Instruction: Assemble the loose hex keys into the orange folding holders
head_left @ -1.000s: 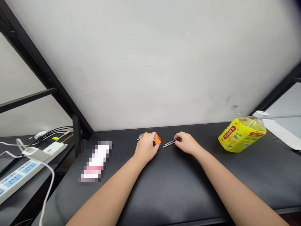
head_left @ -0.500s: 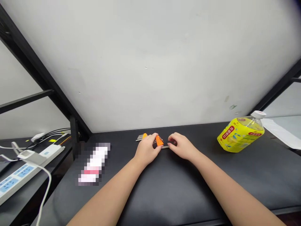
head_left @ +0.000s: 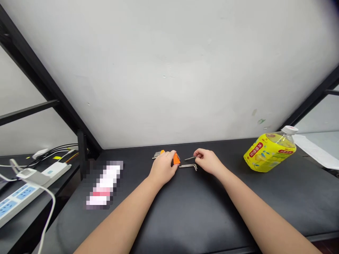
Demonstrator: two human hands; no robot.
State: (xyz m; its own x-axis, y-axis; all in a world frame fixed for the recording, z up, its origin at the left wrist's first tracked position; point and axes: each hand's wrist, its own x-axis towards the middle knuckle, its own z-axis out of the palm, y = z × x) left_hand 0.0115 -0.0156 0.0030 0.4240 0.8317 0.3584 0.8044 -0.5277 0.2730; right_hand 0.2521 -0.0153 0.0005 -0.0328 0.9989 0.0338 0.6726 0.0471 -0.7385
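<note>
Left hand (head_left: 163, 167) closed over orange holder (head_left: 176, 158), palm down, thumb at its near right end; orange shows on both sides of the hand, middle hidden under it; thin metal rods (head_left: 157, 154) stick out past the left end; right hand (head_left: 209, 162) pinches one slim metal key (head_left: 190, 158) between thumb and fingers, free tip pointing left toward holder, apart from it; bent metal keys (head_left: 188, 165) lie just below that tip on black padded surface (head_left: 185, 211), long arms leftward near left thumb, short bent ends near right hand, exact count hard to tell; holder sits at mid-surface, toward white wall (head_left: 169, 70); yellow-labelled bottle (head_left: 270, 151), white cap, tilted, well right of right hand; pixelated patch (head_left: 103, 187) left of left forearm; white power strip (head_left: 23, 194) with cables at far left, beyond black frame.
</note>
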